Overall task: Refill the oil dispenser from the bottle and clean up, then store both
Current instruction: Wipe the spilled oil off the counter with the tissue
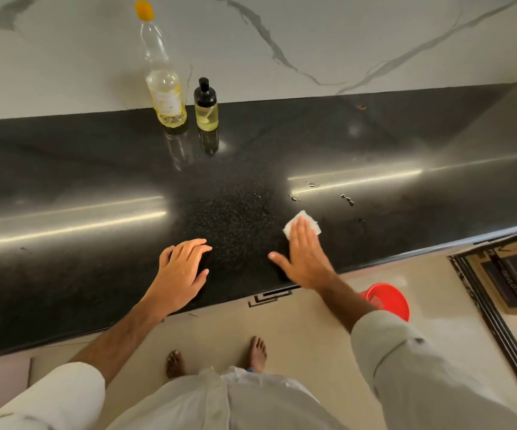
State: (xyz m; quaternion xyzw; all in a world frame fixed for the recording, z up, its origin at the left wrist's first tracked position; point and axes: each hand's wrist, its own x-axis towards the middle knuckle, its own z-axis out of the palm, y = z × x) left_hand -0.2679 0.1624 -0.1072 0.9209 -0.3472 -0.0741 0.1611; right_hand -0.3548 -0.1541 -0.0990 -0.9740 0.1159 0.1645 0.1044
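We stand barefoot, both arms stretched forward and down, pale sleeves rolled up above the forearms. Our right hand [302, 254] lies flat, palm down, fingers straight and close together, thumb spread wide to the inside, the fingertips pressing on a folded white tissue [302, 228]. The right forearm runs back bare to a cuffed sleeve at the elbow. Our left hand [182, 268] rests palm down beside it, well apart, fingers loosely bent and slightly fanned, holding nothing, the wrist angled inward. Both feet show below, between the arms, toes pointing forward.
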